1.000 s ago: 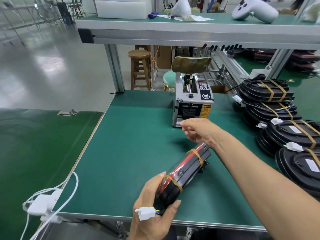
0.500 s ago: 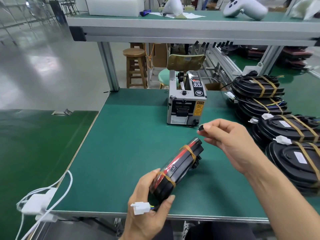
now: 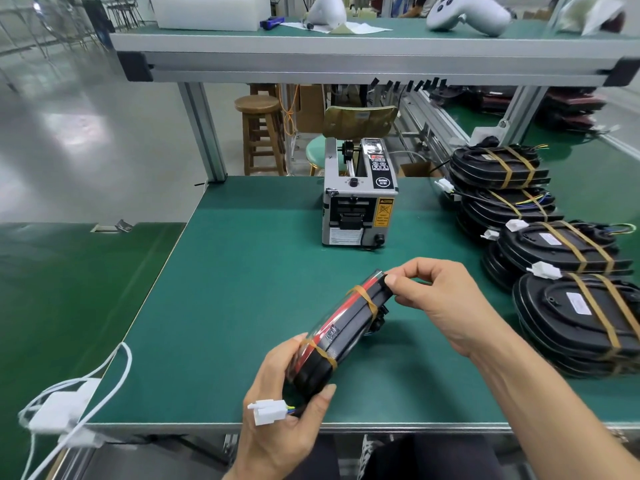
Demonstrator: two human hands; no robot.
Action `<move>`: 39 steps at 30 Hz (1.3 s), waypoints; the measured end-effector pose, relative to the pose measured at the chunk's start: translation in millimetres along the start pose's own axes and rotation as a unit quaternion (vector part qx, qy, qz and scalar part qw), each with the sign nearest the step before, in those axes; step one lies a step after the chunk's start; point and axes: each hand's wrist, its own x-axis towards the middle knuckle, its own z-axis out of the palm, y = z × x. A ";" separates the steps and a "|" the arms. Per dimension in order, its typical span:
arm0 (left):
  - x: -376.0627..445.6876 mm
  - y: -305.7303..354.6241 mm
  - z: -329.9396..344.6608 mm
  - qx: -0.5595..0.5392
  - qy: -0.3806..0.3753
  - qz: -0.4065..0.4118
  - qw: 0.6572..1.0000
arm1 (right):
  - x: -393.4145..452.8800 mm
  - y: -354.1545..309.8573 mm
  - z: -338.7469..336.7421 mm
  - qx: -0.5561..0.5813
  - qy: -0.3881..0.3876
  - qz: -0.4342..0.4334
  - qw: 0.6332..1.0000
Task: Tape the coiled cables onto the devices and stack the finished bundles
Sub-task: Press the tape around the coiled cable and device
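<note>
Green bench (image 3: 242, 271), both hands gripping device (image 3: 341, 327)

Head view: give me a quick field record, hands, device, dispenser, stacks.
left hand: grips near end of device, white connector against it
right hand: fingers pinch far end of device
device: black, tilted on edge above green table, two tan tape bands
tape dispenser: upright, behind device
finished bundles: stacked at right, taped

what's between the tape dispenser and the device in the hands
In the head view, only bare green mat lies between the tape dispenser and the held device.
</note>
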 end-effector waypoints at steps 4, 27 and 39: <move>-0.3 -1.1 -0.9 0.003 0.000 0.002 1.000 | -0.3 -0.9 2.1 -0.004 0.004 0.000 1.000; 0.3 -0.2 0.1 0.004 0.006 0.006 1.000 | -6.6 -13.4 9.8 -0.093 0.054 0.003 0.994; -0.7 -0.7 0.2 -0.003 0.008 -0.005 1.000 | -11.0 -14.8 9.3 -0.089 0.049 -0.003 0.995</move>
